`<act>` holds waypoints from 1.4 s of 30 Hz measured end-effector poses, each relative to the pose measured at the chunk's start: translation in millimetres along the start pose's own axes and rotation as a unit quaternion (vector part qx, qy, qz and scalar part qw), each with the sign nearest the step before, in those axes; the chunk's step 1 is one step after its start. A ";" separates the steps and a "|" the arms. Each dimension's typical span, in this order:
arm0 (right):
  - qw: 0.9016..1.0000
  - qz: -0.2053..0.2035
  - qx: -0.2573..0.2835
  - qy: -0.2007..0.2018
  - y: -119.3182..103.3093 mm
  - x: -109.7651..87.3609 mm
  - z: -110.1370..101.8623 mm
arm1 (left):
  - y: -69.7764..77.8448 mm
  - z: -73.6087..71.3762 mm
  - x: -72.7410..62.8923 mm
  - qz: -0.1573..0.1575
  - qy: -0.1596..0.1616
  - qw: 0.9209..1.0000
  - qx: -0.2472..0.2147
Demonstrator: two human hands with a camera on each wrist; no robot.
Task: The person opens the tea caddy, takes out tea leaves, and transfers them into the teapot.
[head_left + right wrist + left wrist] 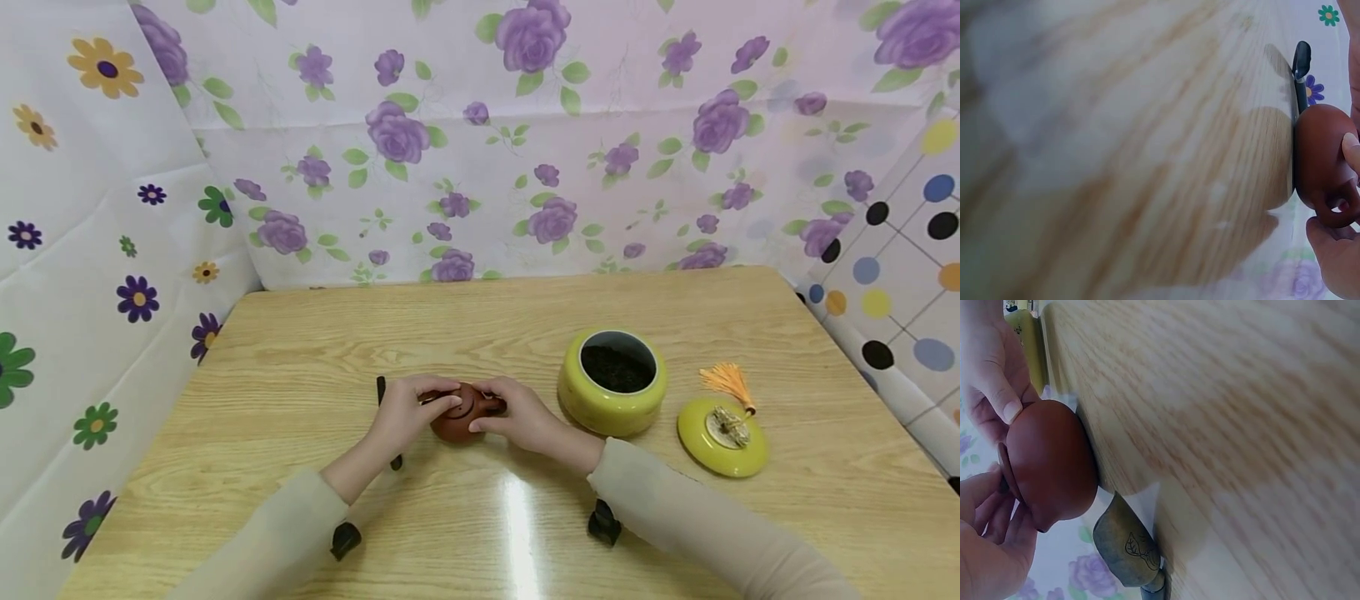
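A small reddish-brown clay teapot (455, 427) stands on the table between both hands. My left hand (405, 408) is on its spout side; in the left wrist view its fingers pinch the dark knob of the teapot lid (1005, 459), which sits on the pot. My right hand (525, 414) holds the pot from the handle side, fingers behind and thumb in front. The looped handle (1338, 209) shows close by that hand in the right wrist view. Partly hidden behind my left hand lies a dark scoop (1125, 544) with a leaf drawing.
Right of the teapot stands a round yellow jar (611, 412) with dark loose leaves inside. Its yellow lid (723, 450), with an orange tassel (727, 379), lies farther right on the wooden table (315, 333). Flowered cloth (465, 167) hangs along the table's back edge.
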State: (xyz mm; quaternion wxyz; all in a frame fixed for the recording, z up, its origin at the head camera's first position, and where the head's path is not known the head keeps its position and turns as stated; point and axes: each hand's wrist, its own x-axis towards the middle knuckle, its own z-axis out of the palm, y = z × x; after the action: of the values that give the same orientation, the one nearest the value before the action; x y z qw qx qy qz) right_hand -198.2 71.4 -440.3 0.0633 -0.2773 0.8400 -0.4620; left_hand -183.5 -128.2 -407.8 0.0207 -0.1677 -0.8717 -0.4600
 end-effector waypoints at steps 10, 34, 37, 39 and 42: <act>1.000 0.013 0.014 -0.005 -1.4 0.1 -0.8 | 3.2 0.6 0.6 -0.003 -0.005 1.000 0.013; 0.998 0.015 -0.054 -0.008 -11.5 -1.2 -5.3 | -0.4 -1.1 1.8 -0.008 -0.028 0.999 0.034; 0.998 0.011 -0.068 0.010 -19.4 -4.7 -10.3 | 0.4 -2.7 2.2 -0.012 -0.025 0.999 0.035; 0.997 0.010 -0.068 0.027 -25.7 -7.5 -14.8 | 1.9 -4.6 3.2 -0.008 -0.022 0.999 0.035; 0.996 0.000 -0.067 0.057 -34.2 -12.5 -22.6 | 5.8 -7.7 5.7 0.002 -0.019 1.000 0.024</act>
State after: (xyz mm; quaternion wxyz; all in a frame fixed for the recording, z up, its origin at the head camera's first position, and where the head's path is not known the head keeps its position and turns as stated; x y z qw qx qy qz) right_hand -182.0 80.3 -401.6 -0.0033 -0.2544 0.8715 -0.4193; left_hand -187.9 -129.8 -397.7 0.0092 -0.1778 -0.8825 -0.4353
